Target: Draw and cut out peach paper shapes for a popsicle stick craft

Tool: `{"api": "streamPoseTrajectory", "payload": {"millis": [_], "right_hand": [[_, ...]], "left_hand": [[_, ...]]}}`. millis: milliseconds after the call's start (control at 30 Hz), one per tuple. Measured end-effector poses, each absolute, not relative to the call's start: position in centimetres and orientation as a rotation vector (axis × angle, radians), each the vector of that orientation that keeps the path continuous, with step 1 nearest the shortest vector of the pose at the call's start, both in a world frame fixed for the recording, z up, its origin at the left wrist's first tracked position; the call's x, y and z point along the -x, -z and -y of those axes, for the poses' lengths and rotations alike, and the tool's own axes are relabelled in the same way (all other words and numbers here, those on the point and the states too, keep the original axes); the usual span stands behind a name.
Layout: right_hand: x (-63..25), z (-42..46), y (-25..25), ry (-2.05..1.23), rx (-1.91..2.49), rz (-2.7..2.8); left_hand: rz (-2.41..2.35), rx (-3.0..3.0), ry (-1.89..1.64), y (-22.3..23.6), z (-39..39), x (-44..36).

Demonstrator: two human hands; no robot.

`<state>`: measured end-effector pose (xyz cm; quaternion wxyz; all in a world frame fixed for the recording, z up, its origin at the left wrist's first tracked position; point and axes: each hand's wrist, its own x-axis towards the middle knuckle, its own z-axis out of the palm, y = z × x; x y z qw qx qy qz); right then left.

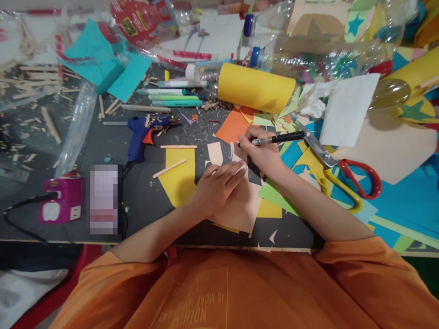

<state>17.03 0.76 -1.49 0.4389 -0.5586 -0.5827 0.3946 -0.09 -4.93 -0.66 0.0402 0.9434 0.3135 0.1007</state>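
Observation:
My right hand (261,151) grips a black pen (279,138), its tip low over the paper and its rear end pointing right. Flat on a beige sheet of paper (245,208) lies my left hand (219,187), fingers stretched out, over a small pale cut piece that is mostly hidden. A small beige rounded paper piece (215,153) sits just beyond the left fingers. Left of that hand, a yellow paper piece (180,178) carries two thin wooden sticks (169,168). Orange paper (236,124) is partly under the right hand.
Red-and-yellow-handled scissors (331,160) lie right of my right forearm. A blue glue gun (135,137) rests at the left, beyond a phone (104,198) and a magenta power adapter (60,201). A yellow-wrapped bottle (257,88), markers (176,98) and clear bottles line the back.

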Motion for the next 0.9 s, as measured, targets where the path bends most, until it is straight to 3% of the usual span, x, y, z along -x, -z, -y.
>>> {"api": "streamPoseTrajectory", "payload": {"millis": [900], "right_hand": [[-17.27, -0.53, 1.22, -0.948, 1.409, 1.371]], "left_hand": [[-0.967, -2.900, -0.292, 0.78, 4.91, 0.03]]}}
